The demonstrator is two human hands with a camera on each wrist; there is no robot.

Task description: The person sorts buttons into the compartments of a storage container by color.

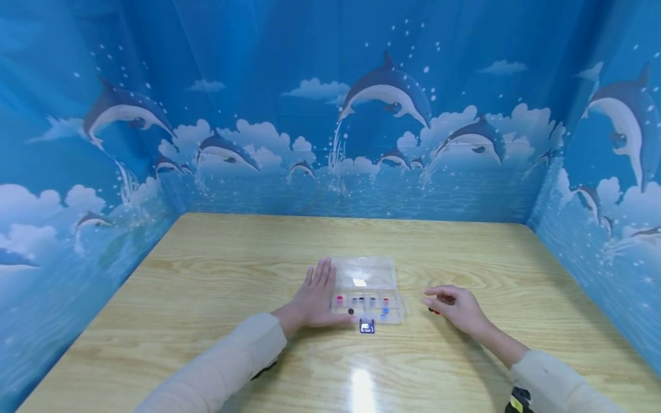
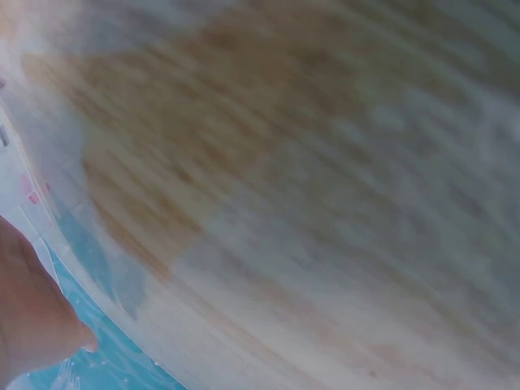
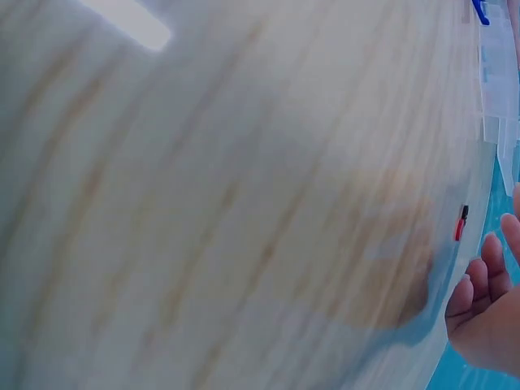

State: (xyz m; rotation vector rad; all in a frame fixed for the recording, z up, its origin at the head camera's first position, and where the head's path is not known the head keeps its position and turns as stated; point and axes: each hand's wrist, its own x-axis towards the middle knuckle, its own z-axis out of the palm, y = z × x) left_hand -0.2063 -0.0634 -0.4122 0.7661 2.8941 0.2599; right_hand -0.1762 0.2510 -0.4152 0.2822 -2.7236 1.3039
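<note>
A clear plastic compartment box (image 1: 396,319) lies on the table with its lid (image 1: 368,268) folded back. Small red, black, purple and blue pieces sit in its compartments. My left hand (image 1: 314,299) rests along the box's left side, fingers straight and thumb stretched across the near edge. To the right of the box, my right hand (image 1: 457,311) hovers low with loosely bent fingers, thumb and forefinger close together. Beneath its fingertips lie small red and black pieces (image 1: 434,311), which the right wrist view shows apart from the hand. I see nothing held in it.
A blue-framed clasp (image 1: 367,327) sticks out at the box's near edge. Wood-grain table (image 1: 248,252) surrounds the box. Blue dolphin-print curtains (image 1: 268,183) hang behind the table and at both sides.
</note>
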